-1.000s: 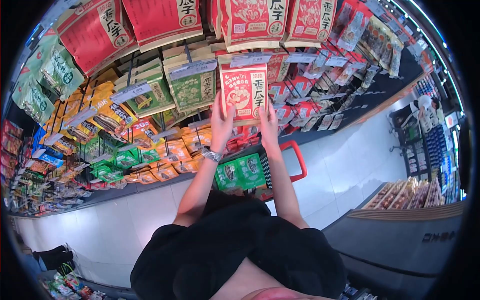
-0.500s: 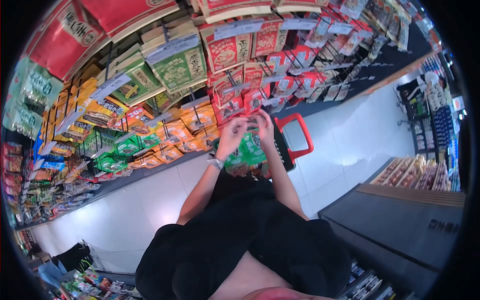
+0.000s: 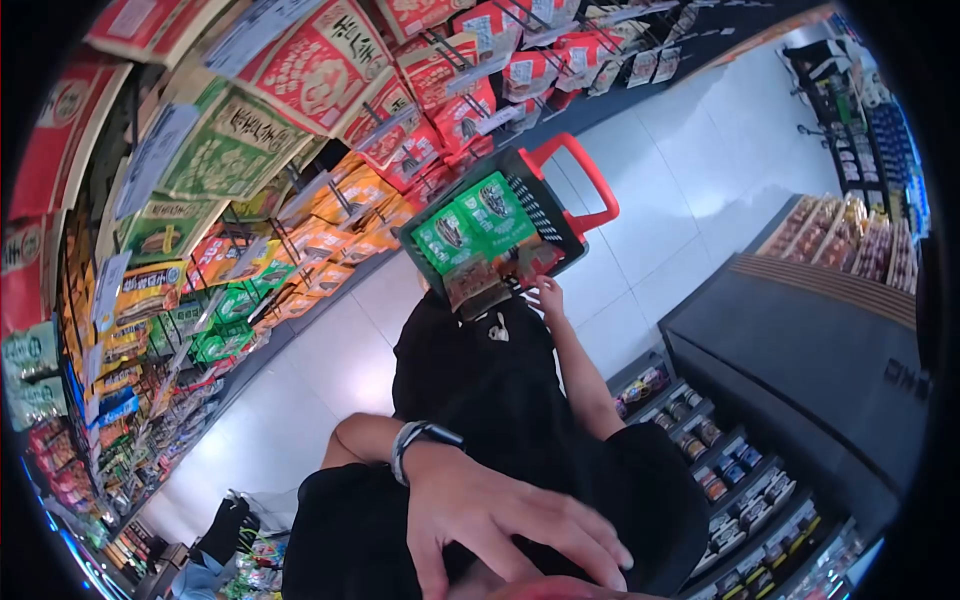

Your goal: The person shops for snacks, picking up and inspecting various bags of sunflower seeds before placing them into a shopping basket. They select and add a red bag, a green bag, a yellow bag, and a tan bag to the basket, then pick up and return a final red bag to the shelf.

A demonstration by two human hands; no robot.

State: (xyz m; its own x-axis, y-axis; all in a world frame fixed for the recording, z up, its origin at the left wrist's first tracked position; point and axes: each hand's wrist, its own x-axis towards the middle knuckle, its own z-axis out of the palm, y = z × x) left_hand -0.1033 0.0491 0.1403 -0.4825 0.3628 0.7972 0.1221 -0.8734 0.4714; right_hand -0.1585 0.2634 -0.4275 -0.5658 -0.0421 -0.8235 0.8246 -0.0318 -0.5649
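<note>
My left hand point(image 3: 505, 520), with a watch point(image 3: 425, 440) on its wrist, is raised close in front of my chin and upper chest. Its fingers are spread and hold nothing. Lower down, my right hand point(image 3: 546, 300) is beside the near right corner of a dark shopping basket point(image 3: 520, 185), its fingers slightly apart and partly bent. The basket has a red handle point(image 3: 606, 190). Inside it lie large green snack packs point(image 3: 475, 225), a brownish clear packet point(image 3: 475, 285) and a small red packet point(image 3: 540, 262).
Hanging snack packets line the rack on the left, including red bags point(image 3: 315, 70), green bags point(image 3: 235, 140) and orange packs point(image 3: 350, 200). A dark display counter point(image 3: 790, 350) stands right, with shelves of jars point(image 3: 705, 435) beside it. Pale tiled floor point(image 3: 690, 200) runs between.
Both hands have left the space over the basket. My left hand rose toward my face; my right dropped to the basket's near corner. The view turned, showing the basket's contents more fully.
</note>
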